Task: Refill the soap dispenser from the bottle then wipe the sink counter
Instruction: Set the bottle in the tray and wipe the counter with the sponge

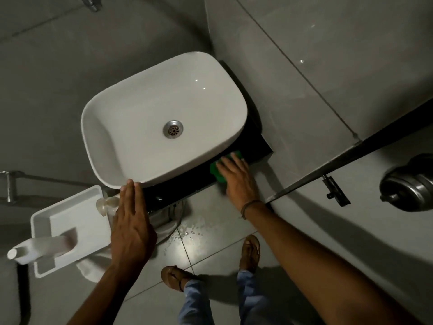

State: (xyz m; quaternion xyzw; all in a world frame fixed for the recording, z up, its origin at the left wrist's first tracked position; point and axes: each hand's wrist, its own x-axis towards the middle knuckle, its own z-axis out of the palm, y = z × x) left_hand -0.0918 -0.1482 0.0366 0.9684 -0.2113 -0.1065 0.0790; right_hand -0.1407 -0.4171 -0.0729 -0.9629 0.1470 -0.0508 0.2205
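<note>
A white basin [131,127] sits on a black counter [185,186]. My right hand [236,177] presses a green cloth [216,171] flat on the counter strip at the basin's right front side. My left hand [131,221] is flat with fingers together, its fingertips resting against the basin's front rim. A white bottle [39,249] leans in a white tray [79,214] at the left. The clear pump head of the soap dispenser [105,205] shows beside my left hand; its body is hidden.
A drain [173,129] lies in the basin's middle. A metal rail [9,186] is on the left wall, a door latch [335,190] and a steel fitting [410,184] at the right. A white towel [168,221] hangs below the counter. Wet tiled floor and my sandalled feet are below.
</note>
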